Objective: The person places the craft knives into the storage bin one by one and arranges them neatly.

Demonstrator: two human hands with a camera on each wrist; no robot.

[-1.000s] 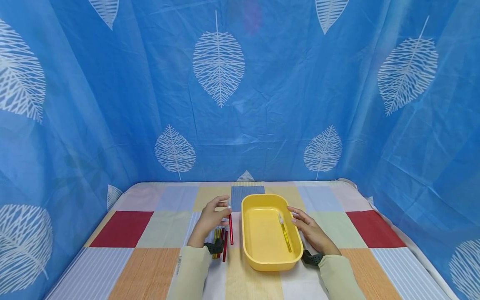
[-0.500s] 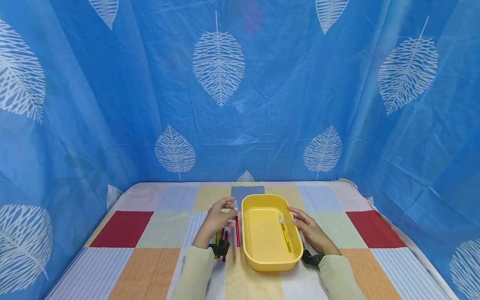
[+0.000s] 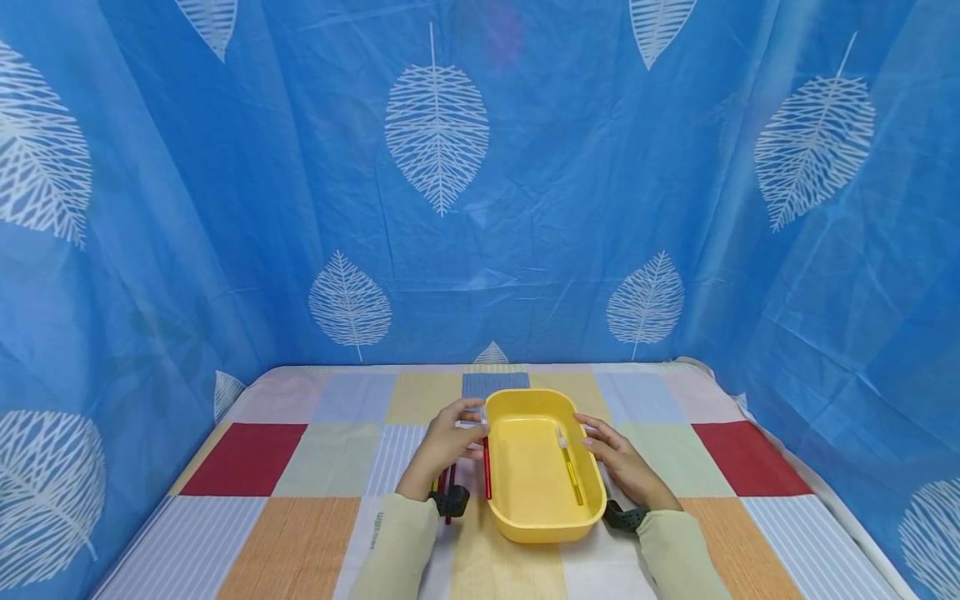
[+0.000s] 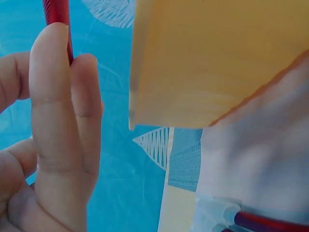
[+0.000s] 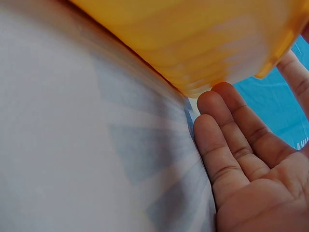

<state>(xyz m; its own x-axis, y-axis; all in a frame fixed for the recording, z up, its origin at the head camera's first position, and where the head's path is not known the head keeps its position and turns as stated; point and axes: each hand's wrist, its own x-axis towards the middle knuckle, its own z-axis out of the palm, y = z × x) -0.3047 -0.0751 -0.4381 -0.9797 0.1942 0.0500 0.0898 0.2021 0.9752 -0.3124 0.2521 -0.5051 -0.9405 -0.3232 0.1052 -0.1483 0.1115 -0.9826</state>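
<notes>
A yellow tray (image 3: 592, 487) sits mid-table with a yellow pen (image 3: 571, 469) lying inside it. My left hand (image 3: 450, 437) pinches a red pen (image 3: 487, 467) right at the tray's left rim; in the left wrist view the fingers (image 4: 63, 121) curl round the red pen (image 4: 57, 12) beside the tray's yellow wall (image 4: 212, 58). A few red and yellow pens (image 3: 446, 483) lie on the cloth just left of the tray. My right hand (image 3: 618, 458) rests flat by the tray's right side, and its straight fingers (image 5: 231, 140) touch the tray (image 5: 193, 43).
A patchwork checked cloth (image 3: 300, 458) covers the table. Blue curtains with white leaf prints (image 3: 480, 208) close in the back and both sides. Black wrist straps (image 3: 622, 515) sit on both cream sleeves.
My left hand has carried the red pen to the right, from above the loose pens to the tray's left rim. The right hand has stayed put.
</notes>
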